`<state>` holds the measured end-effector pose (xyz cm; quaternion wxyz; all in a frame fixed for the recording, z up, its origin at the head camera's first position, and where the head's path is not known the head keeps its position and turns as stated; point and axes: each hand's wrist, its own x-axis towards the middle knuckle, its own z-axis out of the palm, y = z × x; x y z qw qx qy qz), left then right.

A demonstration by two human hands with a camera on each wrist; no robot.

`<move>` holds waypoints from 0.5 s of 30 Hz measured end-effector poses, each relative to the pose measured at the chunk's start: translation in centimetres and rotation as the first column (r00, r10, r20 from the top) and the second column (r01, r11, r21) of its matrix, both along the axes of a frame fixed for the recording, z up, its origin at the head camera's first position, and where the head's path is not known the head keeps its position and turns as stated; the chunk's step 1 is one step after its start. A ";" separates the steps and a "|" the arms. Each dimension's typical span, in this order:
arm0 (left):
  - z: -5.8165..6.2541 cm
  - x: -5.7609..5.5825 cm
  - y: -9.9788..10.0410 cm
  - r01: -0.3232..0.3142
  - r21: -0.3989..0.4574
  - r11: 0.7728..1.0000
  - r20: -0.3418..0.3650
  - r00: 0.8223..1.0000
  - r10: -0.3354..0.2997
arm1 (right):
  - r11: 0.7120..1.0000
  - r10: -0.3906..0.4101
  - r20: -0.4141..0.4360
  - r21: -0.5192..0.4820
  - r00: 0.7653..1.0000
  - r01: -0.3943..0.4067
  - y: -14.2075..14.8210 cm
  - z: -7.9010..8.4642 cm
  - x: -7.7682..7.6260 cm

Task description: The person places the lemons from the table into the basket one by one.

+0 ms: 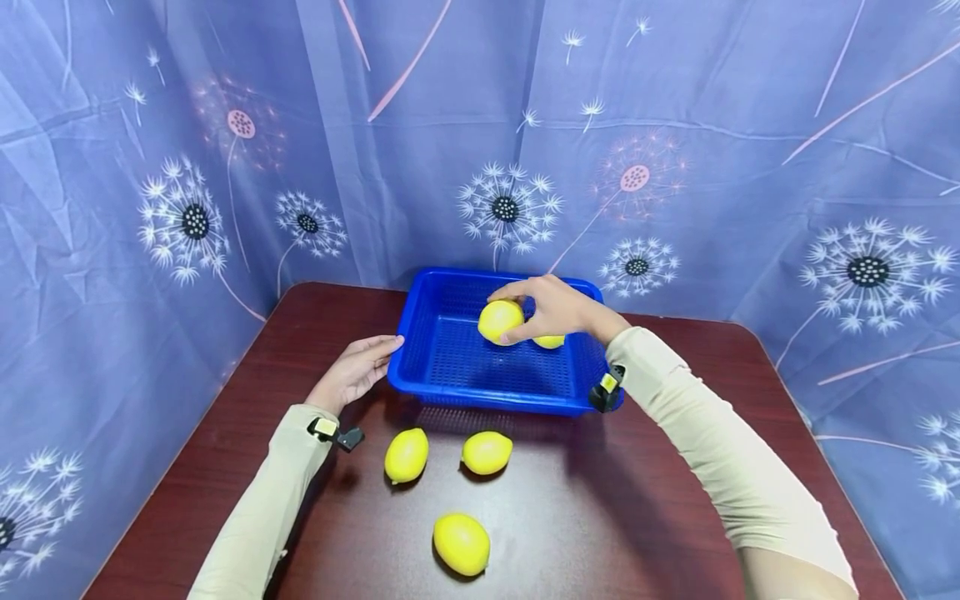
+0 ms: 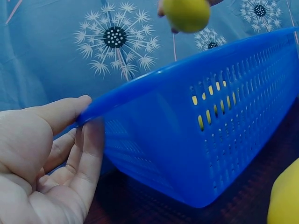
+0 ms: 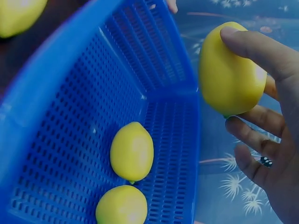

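Observation:
A blue plastic basket [image 1: 498, 396] with slotted walls sits toward the far side of the table. At its left end, my left hand [image 1: 354, 373] pinches the rim, thumb above and fingers beneath, as the left wrist view shows. Over the basket, my right hand [image 1: 558, 307] grips a yellow lemon [image 1: 500, 322] between thumb and fingers. Inside lie two more lemons, one lemon [image 3: 132, 151] behind the other lemon [image 3: 122, 206] in the right wrist view. From the head, the right hand partly covers what lies in the basket.
Three lemons rest on the table in front of the basket: a left lemon [image 1: 407, 456], a right lemon [image 1: 487, 452] and a nearer lemon [image 1: 461, 543]. The dark red-brown table [image 1: 660, 500] meets a blue dandelion-print curtain [image 1: 420, 167] behind and at both sides.

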<state>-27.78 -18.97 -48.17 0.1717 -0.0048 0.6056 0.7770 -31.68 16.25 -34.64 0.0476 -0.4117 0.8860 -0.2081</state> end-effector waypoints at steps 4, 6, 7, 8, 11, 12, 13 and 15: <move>0.0 0.0 0.0 0.005 0.002 1.000 0.002 1.000 -0.005 | 0.999 -0.022 0.011 0.033 1.000 0.022 -0.8 -0.4 -1.5; 0.0 0.0 0.0 0.006 0.004 1.000 -0.001 1.000 -0.006 | 0.999 -0.033 0.024 0.036 0.999 0.033 -1.2 -0.6 -2.3; 0.0 0.0 -0.1 0.005 0.005 1.000 -0.002 1.000 -0.005 | 0.999 -0.038 0.030 0.040 0.999 0.037 -1.4 -0.8 -2.6; 0.0 0.0 -0.1 0.003 0.007 1.000 -0.004 1.000 -0.003 | 0.998 -0.043 0.035 0.044 0.998 0.042 -1.7 -0.9 -2.9; 0.1 0.0 0.0 -0.005 0.021 1.000 -0.002 1.000 0.005 | 0.996 -0.062 0.045 0.060 0.997 0.059 -2.3 -1.5 -3.9; 0.1 0.0 0.0 -0.007 0.025 1.000 0.000 1.000 0.007 | 0.996 -0.070 0.047 0.066 0.996 0.067 -2.5 -1.7 -4.1; 0.1 0.0 0.0 -0.008 0.029 1.000 0.001 1.000 0.008 | 0.994 -0.080 0.051 0.072 0.995 0.077 -2.7 -1.9 -4.4; 0.0 0.1 0.1 -0.010 0.036 0.999 0.005 1.000 0.010 | 0.992 -0.097 0.059 0.082 0.994 0.092 -3.2 -2.5 -4.9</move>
